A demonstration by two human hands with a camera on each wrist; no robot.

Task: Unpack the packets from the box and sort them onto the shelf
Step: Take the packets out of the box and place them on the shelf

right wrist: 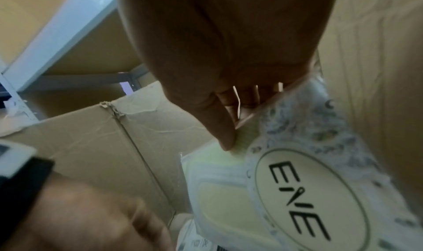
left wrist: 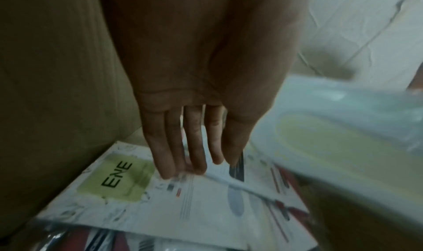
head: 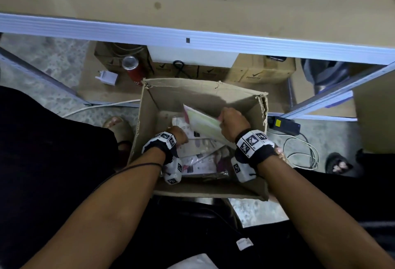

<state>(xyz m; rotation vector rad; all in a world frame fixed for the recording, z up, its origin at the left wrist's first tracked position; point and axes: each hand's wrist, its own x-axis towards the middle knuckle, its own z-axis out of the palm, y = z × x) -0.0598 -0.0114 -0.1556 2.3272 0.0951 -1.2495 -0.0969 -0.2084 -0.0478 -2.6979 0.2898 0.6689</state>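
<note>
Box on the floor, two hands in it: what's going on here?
A person is unpacking a cardboard box that stands in front of a shelf. The right hand grips a pale green packet by its edge and holds it tilted above the rest. The left hand reaches down with straight fingers onto the packets still lying in the box. No packet shows on the shelf in these views.

The right hand grips a pale green packet inside the cardboard box.
</note>
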